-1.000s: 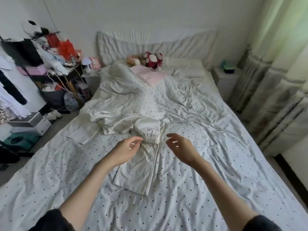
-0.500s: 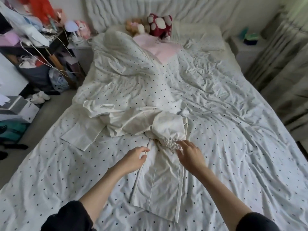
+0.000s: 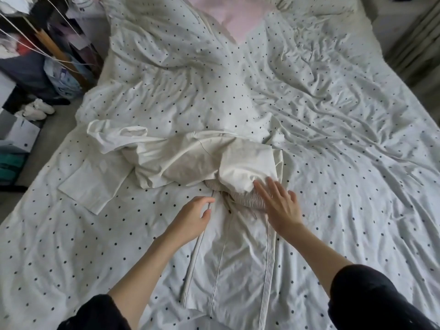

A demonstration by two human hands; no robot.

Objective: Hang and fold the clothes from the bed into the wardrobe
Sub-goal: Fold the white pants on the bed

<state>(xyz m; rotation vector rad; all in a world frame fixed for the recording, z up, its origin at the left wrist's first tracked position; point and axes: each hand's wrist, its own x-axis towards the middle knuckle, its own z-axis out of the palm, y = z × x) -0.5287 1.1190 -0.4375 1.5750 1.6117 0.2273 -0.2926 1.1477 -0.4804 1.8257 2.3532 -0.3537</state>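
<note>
**Cream garment spread on the dotted bed**

Cardboard boxes [image 3: 20,136] and white shoes [image 3: 35,110] sit on the floor at nine o'clock, beside the clutter of a rack. On the polka-dot bedsheet [image 3: 345,163] lies a cream garment [image 3: 181,160], bunched at centre, with a flat panel running down to six o'clock. The left hand [image 3: 192,219] pinches the panel's left seam edge between thumb and curled fingers. Just right of it, the right hand [image 3: 281,208] lies with fingers spread and straight, pressing on the elastic waistband [image 3: 250,198] where it meets the bunched cloth. A pink pillow [image 3: 238,15] shows at twelve o'clock.
</note>
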